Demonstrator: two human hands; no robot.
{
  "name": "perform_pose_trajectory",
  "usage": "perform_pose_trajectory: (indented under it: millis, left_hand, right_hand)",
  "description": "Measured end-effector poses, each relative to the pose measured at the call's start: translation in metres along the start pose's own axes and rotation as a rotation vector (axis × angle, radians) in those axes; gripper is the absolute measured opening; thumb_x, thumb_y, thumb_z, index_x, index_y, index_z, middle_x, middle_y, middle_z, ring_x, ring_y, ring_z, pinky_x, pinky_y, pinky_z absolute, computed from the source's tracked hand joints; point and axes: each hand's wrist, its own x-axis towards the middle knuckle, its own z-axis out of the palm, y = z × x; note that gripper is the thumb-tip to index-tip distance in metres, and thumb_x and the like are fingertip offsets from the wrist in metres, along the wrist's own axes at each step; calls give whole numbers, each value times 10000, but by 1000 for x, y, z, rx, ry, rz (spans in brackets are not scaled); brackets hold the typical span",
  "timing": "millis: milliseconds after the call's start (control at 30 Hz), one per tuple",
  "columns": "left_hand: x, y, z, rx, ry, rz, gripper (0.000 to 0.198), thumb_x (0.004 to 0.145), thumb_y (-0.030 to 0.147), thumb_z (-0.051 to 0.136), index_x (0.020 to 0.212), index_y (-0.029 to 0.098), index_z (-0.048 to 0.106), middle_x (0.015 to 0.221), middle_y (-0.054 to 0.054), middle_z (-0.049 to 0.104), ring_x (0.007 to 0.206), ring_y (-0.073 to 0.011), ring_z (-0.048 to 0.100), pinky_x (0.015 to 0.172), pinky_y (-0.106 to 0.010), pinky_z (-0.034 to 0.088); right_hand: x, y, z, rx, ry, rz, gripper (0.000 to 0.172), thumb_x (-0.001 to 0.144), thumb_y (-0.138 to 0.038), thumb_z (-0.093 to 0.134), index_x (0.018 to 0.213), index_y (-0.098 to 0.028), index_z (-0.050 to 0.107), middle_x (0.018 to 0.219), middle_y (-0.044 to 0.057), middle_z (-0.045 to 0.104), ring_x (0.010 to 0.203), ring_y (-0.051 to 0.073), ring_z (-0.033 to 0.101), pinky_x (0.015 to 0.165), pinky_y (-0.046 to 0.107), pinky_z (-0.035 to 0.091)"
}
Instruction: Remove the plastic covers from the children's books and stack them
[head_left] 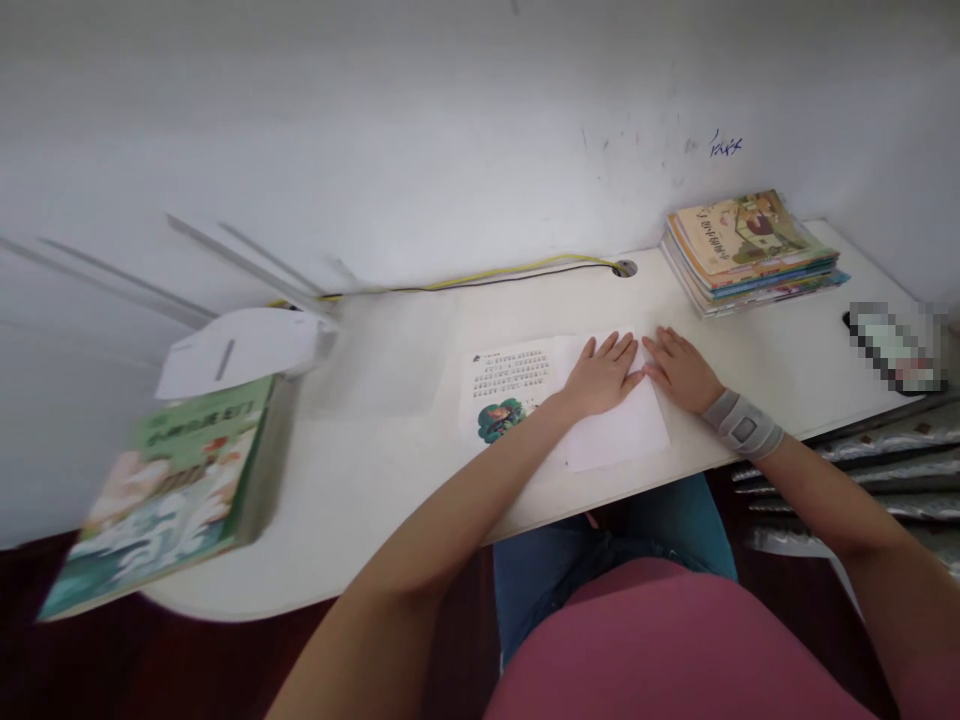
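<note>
An open booklet (516, 368) lies on the white desk, its left page carrying printed text and a round green picture. Over its right side is a blank white page or sheet (621, 437); I cannot tell whether it is bound in. My left hand (604, 376) rests flat on the upper part of this white sheet, fingers stretched out. At the sheet's upper right edge lies my right hand (681, 372), fingers extended and a grey wrist brace (742, 424) behind it. The two hands nearly meet at the thumbs. Neither holds anything.
A stack of books (750, 255) stands at the back right, with a phone-like blurred object (896, 348) beyond. At left are a green-covered book stack (180, 480), a white router (240, 345) with antennas, and a translucent sheet (375, 355). Cables (480, 278) run along the wall.
</note>
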Motion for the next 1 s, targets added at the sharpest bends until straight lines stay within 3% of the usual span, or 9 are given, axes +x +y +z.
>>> perform_pose_trajectory:
  millis: [200,367,433,533,700,1000]
  left_hand:
    - [12,-1,0,10,-31,-8,596,964,428,194,1472,119,248,1550,-81,237,1429,-251,188,1144,-491,171]
    - [19,1,0,13,-1,-79,625,964,429,188,1469,64,231,1549,-121,232,1431,-240,185,1152,-437,182]
    - [15,3,-2,27,13,-106,639,963,437,196,1463,43,238,1548,-144,225,1431,-255,181,1153,-435,181]
    - [1,6,-6,72,43,-114,668,954,483,202,1462,51,248,1552,-162,196,1434,-310,143,1146,-526,129]
    - [-23,7,-6,67,-79,-54,776,908,628,172,1479,106,230,1555,-157,184,1429,-358,128,1112,-616,103]
    - [-13,9,-4,50,-76,-93,751,909,630,142,1496,163,186,1562,-119,184,1430,-351,129,1107,-623,108]
  right_hand:
    - [0,0,0,16,-9,-3,586,967,-461,248,1408,-101,387,1438,221,405,1350,303,351,1056,504,318]
    - [1,0,0,46,-33,15,648,959,-489,232,1401,-35,373,1434,256,392,1354,312,342,1070,503,299]
    - [1,1,1,57,-32,17,662,956,-501,220,1397,-33,375,1435,258,390,1353,317,342,1072,513,295]
    - [0,1,0,62,-37,11,681,947,-534,225,1388,-42,386,1436,256,390,1353,325,340,1067,527,298]
    - [1,-2,-5,41,-52,10,688,947,-537,229,1354,-19,429,1425,258,405,1351,329,344,1072,500,305]
    - [0,-5,-10,52,-73,12,654,954,-504,260,1341,-12,449,1433,262,389,1358,328,332,1090,506,287]
